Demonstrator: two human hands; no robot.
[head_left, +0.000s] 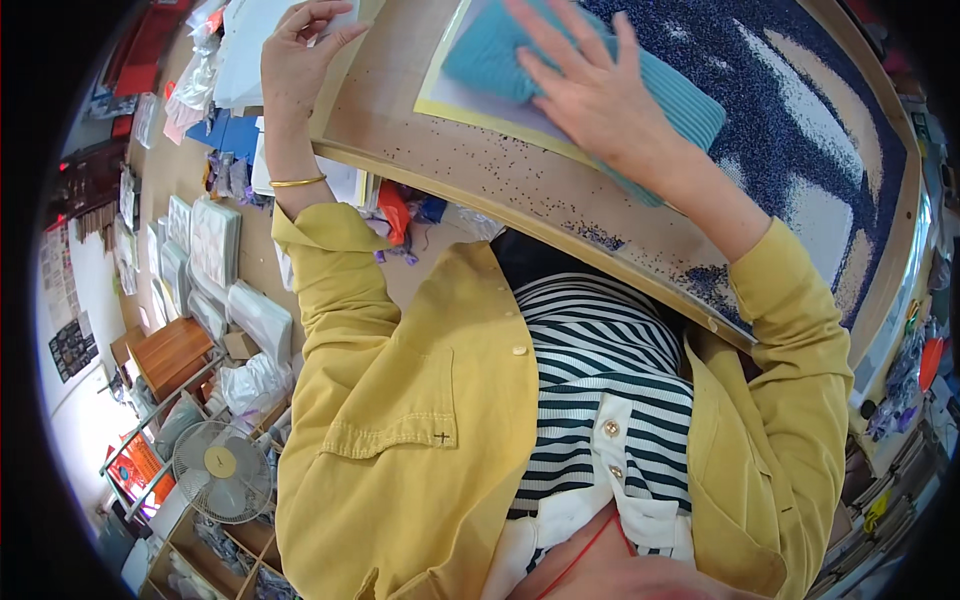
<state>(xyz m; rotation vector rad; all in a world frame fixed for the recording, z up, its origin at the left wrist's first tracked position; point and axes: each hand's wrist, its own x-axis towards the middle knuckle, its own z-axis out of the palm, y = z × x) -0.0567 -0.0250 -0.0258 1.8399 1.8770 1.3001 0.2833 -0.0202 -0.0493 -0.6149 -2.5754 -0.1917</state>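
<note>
My right hand [590, 90] lies flat, fingers spread, on a teal ribbed cloth [690, 105] that rests on a pale yellow sheet [445, 95]. Both lie on a large wooden-framed board [480, 190] covered with dark blue beads [790, 90] in a picture pattern. Loose beads are scattered over the bare tan part of the board. My left hand [300, 55] rests at the board's left edge, fingers curled on the rim, next to white paper [240, 50]. A gold bangle [297, 182] sits on my left wrist. I wear a yellow jacket over a striped top.
Left of the board, the tan floor holds several stacked white trays [215, 240], plastic bags [260, 320], blue sheets [235, 135], a small wooden stool [170, 355] and a white fan [222, 470]. Cluttered shelves and packets line the right side [905, 400].
</note>
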